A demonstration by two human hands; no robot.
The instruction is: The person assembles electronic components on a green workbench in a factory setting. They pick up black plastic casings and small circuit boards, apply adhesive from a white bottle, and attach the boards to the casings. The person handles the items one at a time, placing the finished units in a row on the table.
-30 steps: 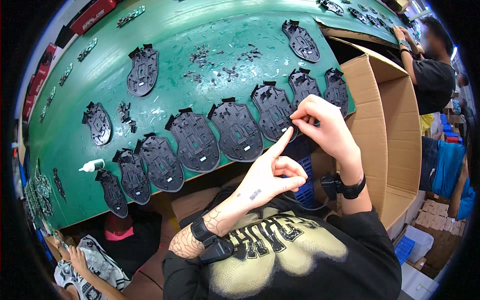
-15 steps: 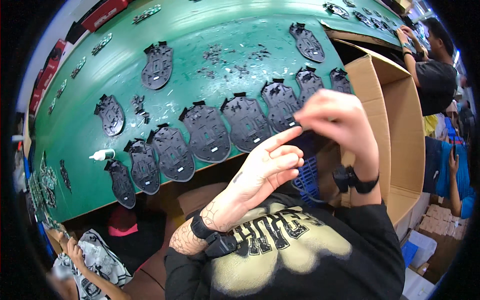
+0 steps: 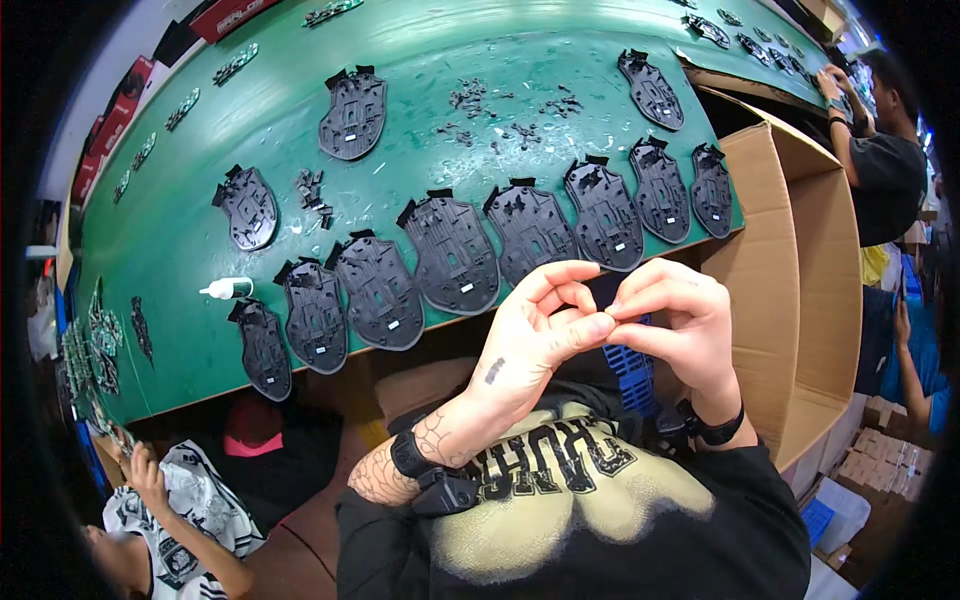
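Observation:
Above my lap, just off the table's front edge, my two hands meet at the fingertips. My left hand (image 3: 545, 325) is closed with its thumb tip touching the right fingertips. My right hand (image 3: 678, 312) is pinched at that same spot; whatever lies between the fingers is too small or hidden to tell. Beyond them stands a row of black plastic mouse bottom shells (image 3: 458, 252) along the front edge, the nearest being a shell (image 3: 605, 215) right behind my fingers. Small black plastic pieces (image 3: 478, 98) lie in loose clusters farther back on the green table (image 3: 400, 180).
A white squeeze bottle (image 3: 230, 288) lies left of the row. Green circuit boards (image 3: 90, 350) are heaped at the far left. An open cardboard box (image 3: 770, 200) stands at the right, with a blue crate (image 3: 632, 375) below the edge. Other people sit at left and right.
My right hand has come down and inward, and its fingertips now meet the left thumb. My left fingers have curled in. The view has shifted slightly, showing the right-hand shells uncovered.

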